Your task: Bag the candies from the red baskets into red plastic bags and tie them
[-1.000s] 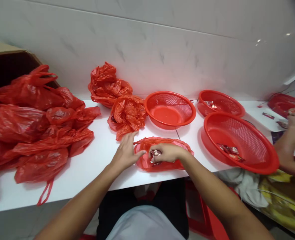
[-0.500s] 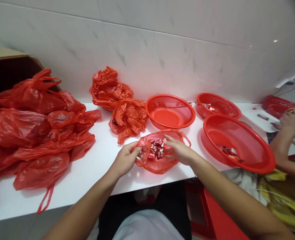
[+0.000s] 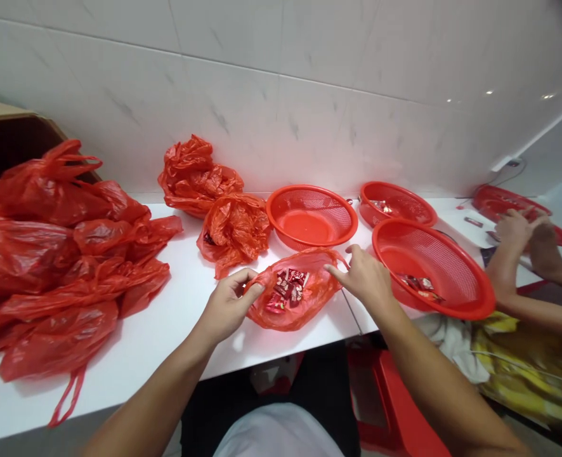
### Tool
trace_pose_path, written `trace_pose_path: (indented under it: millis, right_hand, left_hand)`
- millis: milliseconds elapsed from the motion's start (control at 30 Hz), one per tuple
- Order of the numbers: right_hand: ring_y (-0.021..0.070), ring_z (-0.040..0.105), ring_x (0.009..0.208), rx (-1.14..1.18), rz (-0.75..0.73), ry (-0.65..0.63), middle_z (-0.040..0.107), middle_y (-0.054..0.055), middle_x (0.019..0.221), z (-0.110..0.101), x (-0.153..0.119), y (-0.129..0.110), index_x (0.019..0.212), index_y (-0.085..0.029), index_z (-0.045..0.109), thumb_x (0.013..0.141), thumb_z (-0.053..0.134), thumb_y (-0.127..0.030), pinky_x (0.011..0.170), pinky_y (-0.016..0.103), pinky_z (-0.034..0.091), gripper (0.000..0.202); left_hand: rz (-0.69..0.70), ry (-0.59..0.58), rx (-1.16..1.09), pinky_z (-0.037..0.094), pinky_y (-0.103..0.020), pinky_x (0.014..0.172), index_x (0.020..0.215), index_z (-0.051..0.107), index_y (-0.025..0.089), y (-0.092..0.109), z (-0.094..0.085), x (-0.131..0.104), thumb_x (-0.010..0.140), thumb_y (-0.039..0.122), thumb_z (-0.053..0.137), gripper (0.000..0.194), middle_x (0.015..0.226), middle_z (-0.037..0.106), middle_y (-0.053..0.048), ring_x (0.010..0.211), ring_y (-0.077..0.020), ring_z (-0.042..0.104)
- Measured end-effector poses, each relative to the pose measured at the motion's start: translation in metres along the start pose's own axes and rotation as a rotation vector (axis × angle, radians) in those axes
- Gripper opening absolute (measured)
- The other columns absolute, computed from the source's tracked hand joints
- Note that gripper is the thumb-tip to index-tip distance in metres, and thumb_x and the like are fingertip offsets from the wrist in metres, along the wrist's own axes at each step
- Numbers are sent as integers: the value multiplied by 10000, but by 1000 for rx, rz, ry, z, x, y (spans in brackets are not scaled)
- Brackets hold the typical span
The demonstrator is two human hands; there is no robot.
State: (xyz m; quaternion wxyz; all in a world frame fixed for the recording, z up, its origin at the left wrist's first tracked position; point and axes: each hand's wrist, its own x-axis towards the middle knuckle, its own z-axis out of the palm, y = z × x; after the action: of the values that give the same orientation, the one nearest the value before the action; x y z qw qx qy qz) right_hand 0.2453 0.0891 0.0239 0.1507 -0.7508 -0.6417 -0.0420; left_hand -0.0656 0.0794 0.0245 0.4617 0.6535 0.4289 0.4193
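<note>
An opened red plastic bag (image 3: 316, 295) lies in front of me on the white table, with several small wrapped packets (image 3: 290, 287) showing inside. My left hand (image 3: 229, 303) pinches the bag's left rim between thumb and fingers. At the right rim, by the bag's handle, is my right hand (image 3: 364, 276), its thumb and index finger apart; whether the other, curled fingers hold the plastic is hidden. Just behind the bag stands a red perforated basket (image 3: 312, 219).
Knotted red bags (image 3: 38, 254) are heaped at the left beside a cardboard box (image 3: 5, 111). Crumpled red bags (image 3: 236, 231) lie near the wall. Two baskets with packets, one large (image 3: 433, 266), one smaller (image 3: 398, 203), stand right. Another person's hands (image 3: 519, 228) work at far right.
My right hand has come out of the bag and moved right to its rim. The bag's mouth is wider and more packets show. The view has shifted slightly right.
</note>
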Motion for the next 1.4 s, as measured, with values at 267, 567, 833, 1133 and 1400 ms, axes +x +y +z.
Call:
trace_pose_path:
  millis: [267,567,833,1133,1400]
  right_hand:
    - [360,707,932,62,108,-234,730,205,991,14,0,18,909,-173,724,894,628,-549,779,421,494,388]
    - [326,644,1246,1242,-75,73,667,147,1383,-12,-2,10,721,-236,542,899,565,-598,994,483,512,404]
    - [186,601,710,1315,-346,-528,614,-19,789,-36,-16,-75,1231,-301,620,798,828,-444,666,318,498,501]
    - [88,334,389,1361,-245,-831,371,-85,427,-25,-11,-95,792,-196,637,1003,444,-710,464,240,365,588]
    - [101,526,437,1494,-228,-822,674,19,599,-21,-6,-82,892,-164,686,981,538,-687,494,228,423,551]
  left_hand:
    - [-21,46,-100,447,-241,666,841,621,174,5,-3,-6,897,441,755,304,767,602,13,705,-128,544]
    - [63,236,-293,554,-318,864,961,771,181,38,-25,18,727,394,913,347,1171,708,-85,1004,-208,671]
    - [231,-90,203,474,-493,1127,1020,822,238,93,2,24,899,386,754,203,1507,557,-106,1384,-333,544]
    - [221,-91,325,568,-327,876,1088,796,212,70,-1,18,949,340,701,211,1070,796,-60,959,-219,738]
    - [468,44,248,516,-422,1071,1211,722,253,35,13,-4,803,285,872,436,1335,680,-100,1216,-271,653]
